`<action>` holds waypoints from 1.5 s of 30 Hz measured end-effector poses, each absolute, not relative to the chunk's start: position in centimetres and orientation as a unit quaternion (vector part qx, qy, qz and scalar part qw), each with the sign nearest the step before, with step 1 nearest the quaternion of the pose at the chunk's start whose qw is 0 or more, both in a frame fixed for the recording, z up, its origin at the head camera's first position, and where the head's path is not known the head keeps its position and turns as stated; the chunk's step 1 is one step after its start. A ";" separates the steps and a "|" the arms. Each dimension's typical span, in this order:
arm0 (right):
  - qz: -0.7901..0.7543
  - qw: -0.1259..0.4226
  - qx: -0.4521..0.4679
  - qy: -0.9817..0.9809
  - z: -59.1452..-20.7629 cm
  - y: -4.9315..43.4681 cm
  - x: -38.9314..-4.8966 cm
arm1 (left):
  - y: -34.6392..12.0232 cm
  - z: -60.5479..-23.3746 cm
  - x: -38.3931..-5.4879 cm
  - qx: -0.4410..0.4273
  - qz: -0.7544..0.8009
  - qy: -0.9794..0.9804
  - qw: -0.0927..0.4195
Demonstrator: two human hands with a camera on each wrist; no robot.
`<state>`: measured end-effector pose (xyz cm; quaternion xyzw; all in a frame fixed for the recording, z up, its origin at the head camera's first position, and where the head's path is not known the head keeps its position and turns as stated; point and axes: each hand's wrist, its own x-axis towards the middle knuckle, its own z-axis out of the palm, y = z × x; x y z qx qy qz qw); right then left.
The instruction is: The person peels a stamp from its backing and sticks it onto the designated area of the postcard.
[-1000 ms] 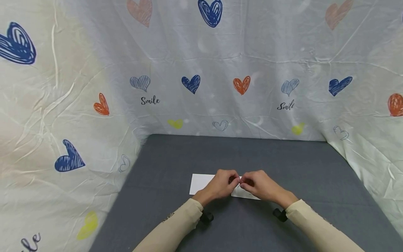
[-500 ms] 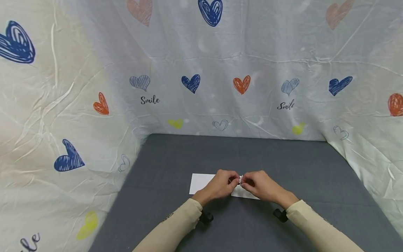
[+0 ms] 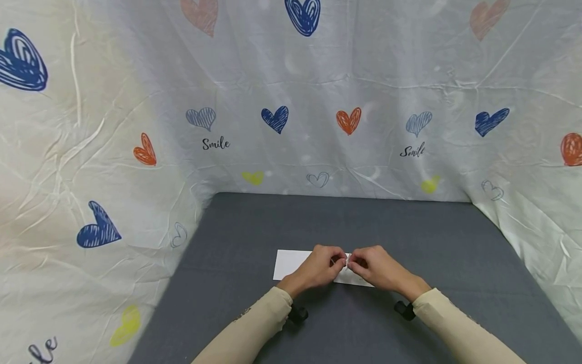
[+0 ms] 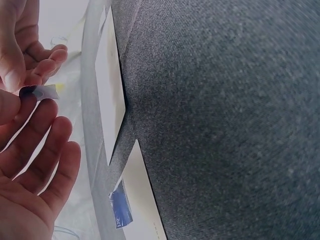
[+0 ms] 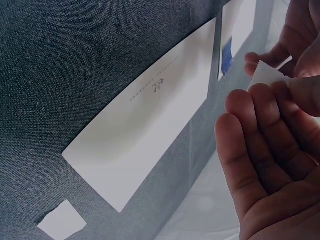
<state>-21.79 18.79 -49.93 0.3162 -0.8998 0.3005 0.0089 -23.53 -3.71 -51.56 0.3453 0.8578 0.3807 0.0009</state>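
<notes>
In the head view my left hand [image 3: 324, 264] and right hand [image 3: 377, 265] meet fingertip to fingertip above the white paper. Between them is a small stamp with a toothed edge [image 5: 269, 75], white on the side facing the right wrist camera. The left wrist view shows the stamp [image 4: 44, 92] with a dark patch at one end. Thumb and index finger of each hand pinch it; the fingers cover much of it. Below lie two white envelope-like rectangles: one bears a blue stamp marked 120 [image 4: 121, 206], the other rectangle [image 5: 150, 120] a small printed emblem.
A small white paper scrap [image 5: 62, 220] lies on the dark grey cloth [image 3: 254, 222], apart from the envelope-like rectangles. A pale curtain [image 3: 309, 151] printed with hearts stands behind the table and along both sides.
Both hands stay almost in place, with only slight finger movement. The whitish edge between the fingertips became visible half a second ago and now shows a little less.
</notes>
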 end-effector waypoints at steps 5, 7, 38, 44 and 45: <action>0.299 0.007 0.315 -0.901 -50.0 18.9 -21.8 | -3.7 -51.6 -23.5 0.341 0.379 0.860 0.004; 0.296 0.008 0.314 -0.902 -50.0 19.0 -21.8 | -3.6 -51.7 -23.5 0.339 0.377 0.862 0.005; 0.250 0.052 0.228 -0.940 -48.9 28.6 -21.6 | -4.0 -51.7 -23.6 0.292 0.374 0.880 0.001; 0.255 0.008 0.179 -0.950 -49.5 30.8 -20.6 | -4.0 -51.8 -23.5 0.288 0.374 0.881 0.003; 0.254 0.000 0.171 -0.952 -49.6 31.1 -20.4 | -4.0 -51.8 -23.5 0.288 0.375 0.881 0.004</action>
